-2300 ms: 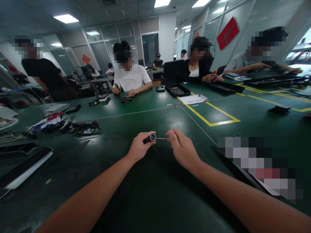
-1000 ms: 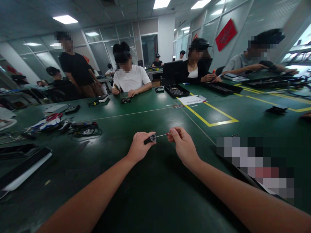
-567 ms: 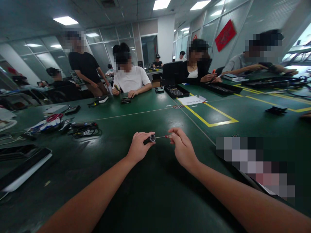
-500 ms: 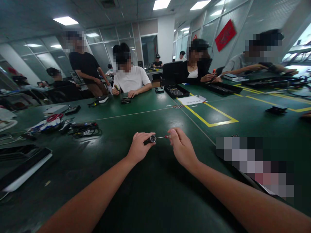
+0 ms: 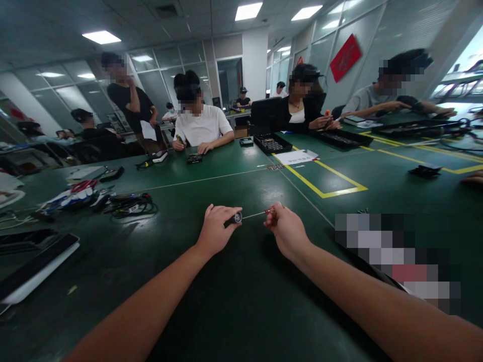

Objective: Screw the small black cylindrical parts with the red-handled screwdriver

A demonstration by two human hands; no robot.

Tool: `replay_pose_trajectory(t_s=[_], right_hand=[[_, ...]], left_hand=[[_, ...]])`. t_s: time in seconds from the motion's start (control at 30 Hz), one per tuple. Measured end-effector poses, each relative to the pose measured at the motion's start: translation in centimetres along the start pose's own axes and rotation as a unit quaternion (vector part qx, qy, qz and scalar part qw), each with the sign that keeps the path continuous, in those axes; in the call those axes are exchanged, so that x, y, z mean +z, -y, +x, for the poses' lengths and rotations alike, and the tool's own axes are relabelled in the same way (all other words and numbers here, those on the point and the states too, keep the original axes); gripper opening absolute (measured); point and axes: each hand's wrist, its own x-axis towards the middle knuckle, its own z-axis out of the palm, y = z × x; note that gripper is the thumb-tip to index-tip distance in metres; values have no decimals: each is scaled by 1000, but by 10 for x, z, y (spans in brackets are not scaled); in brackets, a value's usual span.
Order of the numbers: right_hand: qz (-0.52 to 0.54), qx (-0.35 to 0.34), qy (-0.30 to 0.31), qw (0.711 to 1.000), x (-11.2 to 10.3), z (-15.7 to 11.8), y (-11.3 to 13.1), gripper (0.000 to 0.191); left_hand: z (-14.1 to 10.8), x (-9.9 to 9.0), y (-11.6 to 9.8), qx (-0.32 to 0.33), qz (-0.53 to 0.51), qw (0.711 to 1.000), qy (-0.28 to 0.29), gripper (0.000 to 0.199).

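Note:
Between thumb and fingers, my left hand [image 5: 216, 229] grips a small dark cylinder with a silvery round end [image 5: 237, 217], turned toward my right hand. My right hand [image 5: 287, 229] is closed around the red handle of a thin screwdriver [image 5: 254, 216]. The screwdriver's shaft points left, and its tip reaches the cylinder's round end; whether it sits inside a screw there is too small to tell. Both hands are above the green tabletop [image 5: 226, 311].
Bundled black cables [image 5: 132, 205] and a black-and-white device [image 5: 41, 266] lie on the left. A pixelated flat item [image 5: 388, 256] is at right. Beyond are a white paper sheet [image 5: 294, 157], yellow tape [image 5: 343, 191], a black parts tray [image 5: 272, 143] and several co-workers.
My right hand has turned and shifted slightly right, and the screwdriver now slants upward toward it. My left hand stays nearly still. A standing person behind has raised a hand.

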Motion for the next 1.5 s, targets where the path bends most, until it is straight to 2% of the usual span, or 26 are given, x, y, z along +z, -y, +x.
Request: replay_pose_trajectory(t_s=[0.1, 0.17, 0.4, 0.6, 0.9, 1.03, 1.23, 1.5], right_hand=[[2, -4, -41, 999, -1, 1, -1, 25], [-17, -19, -44, 999, 0, -1, 1, 23], [-142, -120, 8, 983, 2, -11, 11, 29], [-201, -175, 18, 964, 1, -15, 12, 29], [-281, -212, 60, 934, 1, -21, 18, 20], [-308, -223, 44, 924, 1, -23, 23, 18], [-307, -236, 20, 922, 0, -20, 23, 19], [-312, -243, 57, 917, 0, -21, 19, 19]], left_hand=[[0, 1, 3, -13, -5, 1000, 9, 37], [-1, 3, 5, -15, -7, 1000, 12, 38], [0, 3, 3, -12, -1, 1000, 12, 38], [0, 3, 2, -2, 1, 1000, 14, 40], [1, 3, 0, 14, -13, 999, 43, 43], [2, 2, -2, 5, -15, 998, 59, 44], [1, 3, 2, -3, -10, 998, 60, 44], [2, 1, -3, -5, 1, 997, 74, 43]])
